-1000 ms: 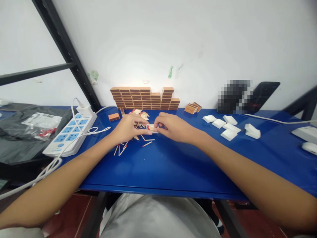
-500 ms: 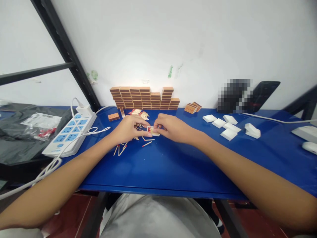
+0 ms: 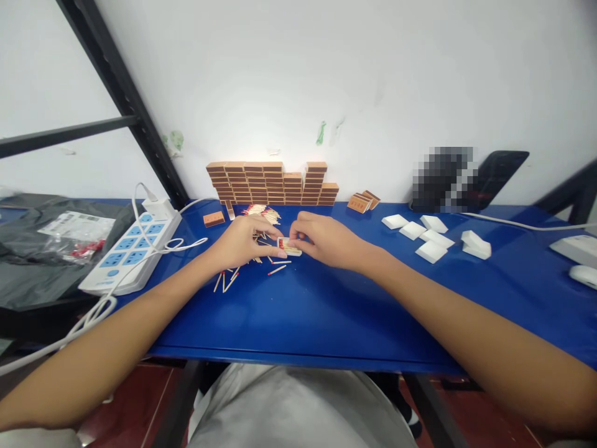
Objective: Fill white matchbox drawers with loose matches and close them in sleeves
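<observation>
We see a blue table (image 3: 317, 323), and at its back stands a stack of matchboxes (image 3: 254, 185). Nearer to us, the left hand (image 3: 242, 241) grips the left end of a small white tray (image 3: 293, 254) between thumb and fingers. The right hand (image 3: 325, 240) has its fingers bent at the right end; we cannot tell if they pinch something or only touch. The tray lies between both hands, about equally near, its long axis roughly left to right. Inside are matches (image 3: 288, 248), red heads toward the left.
</observation>
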Action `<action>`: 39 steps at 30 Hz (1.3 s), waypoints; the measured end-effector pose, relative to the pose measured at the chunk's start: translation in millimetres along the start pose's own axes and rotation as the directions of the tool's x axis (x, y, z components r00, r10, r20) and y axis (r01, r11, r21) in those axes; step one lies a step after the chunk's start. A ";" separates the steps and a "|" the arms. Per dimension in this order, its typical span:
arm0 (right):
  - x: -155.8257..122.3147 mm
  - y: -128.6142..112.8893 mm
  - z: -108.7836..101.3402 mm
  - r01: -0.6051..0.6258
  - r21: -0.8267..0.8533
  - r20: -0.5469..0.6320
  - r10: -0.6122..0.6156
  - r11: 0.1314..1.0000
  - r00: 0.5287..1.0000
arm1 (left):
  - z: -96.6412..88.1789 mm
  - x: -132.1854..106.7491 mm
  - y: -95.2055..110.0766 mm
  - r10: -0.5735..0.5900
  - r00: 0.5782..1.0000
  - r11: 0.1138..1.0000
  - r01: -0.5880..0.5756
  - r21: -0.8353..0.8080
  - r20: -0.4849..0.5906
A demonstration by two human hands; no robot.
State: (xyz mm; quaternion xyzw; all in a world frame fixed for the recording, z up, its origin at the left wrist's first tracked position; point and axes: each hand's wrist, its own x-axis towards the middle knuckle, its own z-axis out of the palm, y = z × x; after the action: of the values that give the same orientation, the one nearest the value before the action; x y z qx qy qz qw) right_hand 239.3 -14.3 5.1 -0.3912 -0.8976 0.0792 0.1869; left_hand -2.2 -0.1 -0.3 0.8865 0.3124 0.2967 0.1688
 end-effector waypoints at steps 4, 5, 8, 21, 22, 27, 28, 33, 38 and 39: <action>0.3 0.4 -1.1 0.035 -0.004 0.005 -0.035 0.999 0.999 | 0.4 -0.3 -1.7 0.010 0.999 1.000 -0.011 -0.006 -0.032; 0.3 0.5 -1.3 0.038 -0.001 0.009 -0.038 0.999 0.999 | 0.6 -0.3 -2.0 0.014 0.999 1.000 -0.014 -0.005 -0.035; 0.2 -0.2 -0.8 0.033 0.019 0.019 -0.033 0.999 0.999 | 1.0 -0.3 -2.2 0.018 0.999 1.000 -0.018 -0.004 -0.030; 1.7 2.8 -2.2 -0.029 -0.016 -0.151 0.027 0.999 0.988 | 0.3 -0.4 -10.5 -0.157 0.974 0.986 0.165 0.036 -0.164; 1.6 1.5 -2.0 -0.025 -0.008 -0.172 0.023 1.000 0.985 | -0.9 -0.1 -10.9 -0.174 0.968 0.981 0.187 0.056 -0.183; -0.8 -12.8 5.4 0.088 0.179 -0.007 -0.088 0.980 0.996 | -7.5 0.9 -7.7 -0.223 0.936 0.948 0.274 0.165 -0.273; -1.7 -15.4 8.1 0.093 0.204 0.054 -0.106 0.974 0.993 | -8.1 0.8 -6.8 -0.224 0.933 0.942 0.281 0.183 -0.282; -6.4 -22.7 16.0 0.051 0.197 0.197 -0.091 0.979 0.976 | -6.9 0.4 -4.7 -0.222 0.928 0.932 0.292 0.214 -0.298; -7.5 -24.4 10.9 -0.031 0.120 0.185 0.008 0.992 0.983 | -5.8 0.7 -4.2 -0.230 0.931 0.935 0.292 0.200 -0.283; -7.2 -24.1 10.6 -0.044 0.115 0.173 0.024 0.992 0.985 | -5.7 0.8 -4.1 -0.226 0.934 0.939 0.284 0.195 -0.276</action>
State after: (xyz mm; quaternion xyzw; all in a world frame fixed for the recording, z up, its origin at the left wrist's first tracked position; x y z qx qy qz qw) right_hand 223.3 -35.9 0.4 -0.3865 -0.8973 0.1685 0.1307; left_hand -7.2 4.1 2.4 0.8073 0.4767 0.3424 0.0608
